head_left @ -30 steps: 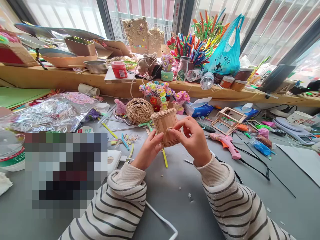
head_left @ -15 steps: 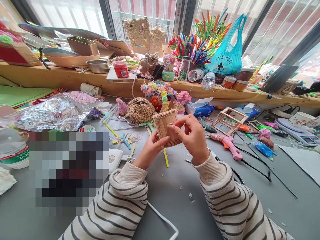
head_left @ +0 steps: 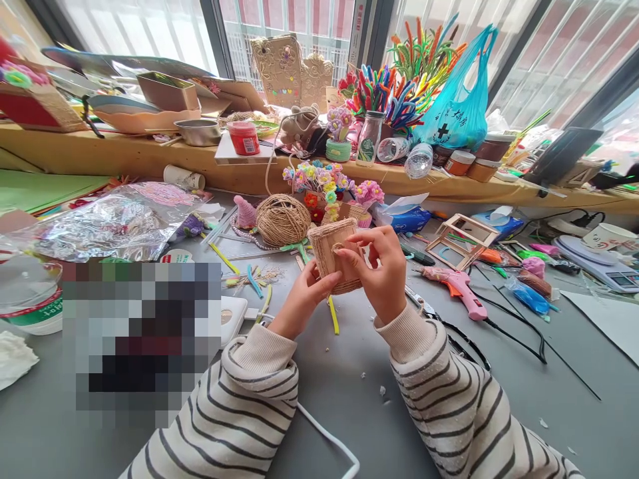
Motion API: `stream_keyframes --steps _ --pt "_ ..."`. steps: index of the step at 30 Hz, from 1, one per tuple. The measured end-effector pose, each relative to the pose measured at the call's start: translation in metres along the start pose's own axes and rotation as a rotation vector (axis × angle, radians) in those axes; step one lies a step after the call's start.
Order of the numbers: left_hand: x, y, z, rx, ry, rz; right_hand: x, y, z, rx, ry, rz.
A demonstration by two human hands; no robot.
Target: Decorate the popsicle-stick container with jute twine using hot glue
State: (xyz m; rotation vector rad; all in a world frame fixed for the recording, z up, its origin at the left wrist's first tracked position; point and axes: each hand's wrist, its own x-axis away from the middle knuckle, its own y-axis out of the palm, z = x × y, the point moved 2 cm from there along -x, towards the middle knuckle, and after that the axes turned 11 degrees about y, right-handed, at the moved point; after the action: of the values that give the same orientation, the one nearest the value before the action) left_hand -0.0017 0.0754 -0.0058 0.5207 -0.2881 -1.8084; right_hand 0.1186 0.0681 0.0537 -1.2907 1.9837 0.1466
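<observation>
My left hand [head_left: 304, 301] is closed around the lower left side of a small tan container [head_left: 325, 251] with wooden-looking sides and twine bands along its top and bottom edges. It is held tilted above the table. My right hand [head_left: 383, 269] is at its right side, with thumb and index finger pinching a small bit of twine [head_left: 338, 246] against the front face. The fingertips partly cover that bit, so its full shape is hidden. Just behind the container lies a ball of twine [head_left: 282, 219].
A pink glue gun [head_left: 459, 289] lies to the right with its black cord. Beyond it are a small wooden frame [head_left: 462, 241] and a scale [head_left: 596, 263]. A white cable [head_left: 327, 436] runs between my forearms. Crocheted flowers [head_left: 319, 178] stand behind; a cluttered ledge [head_left: 164, 150] lines the window.
My right hand has shifted slightly, its wrist moving left and down, and the twine bit between its fingertips shows more clearly. The left hand keeps its hold on the container.
</observation>
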Motion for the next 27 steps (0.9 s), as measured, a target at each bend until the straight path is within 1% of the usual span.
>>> stream_keyframes --steps 7,18,27 --pt "0.001 0.0 0.0 0.011 0.001 0.009 0.005 0.002 0.005 0.036 -0.101 0.05" --pt "0.001 0.002 0.001 0.058 0.015 0.047 0.012 0.006 0.001 0.214 -0.243 0.073" --pt "0.0 -0.001 -0.001 0.021 0.025 0.038 0.01 0.004 -0.002 0.235 -0.27 0.04"
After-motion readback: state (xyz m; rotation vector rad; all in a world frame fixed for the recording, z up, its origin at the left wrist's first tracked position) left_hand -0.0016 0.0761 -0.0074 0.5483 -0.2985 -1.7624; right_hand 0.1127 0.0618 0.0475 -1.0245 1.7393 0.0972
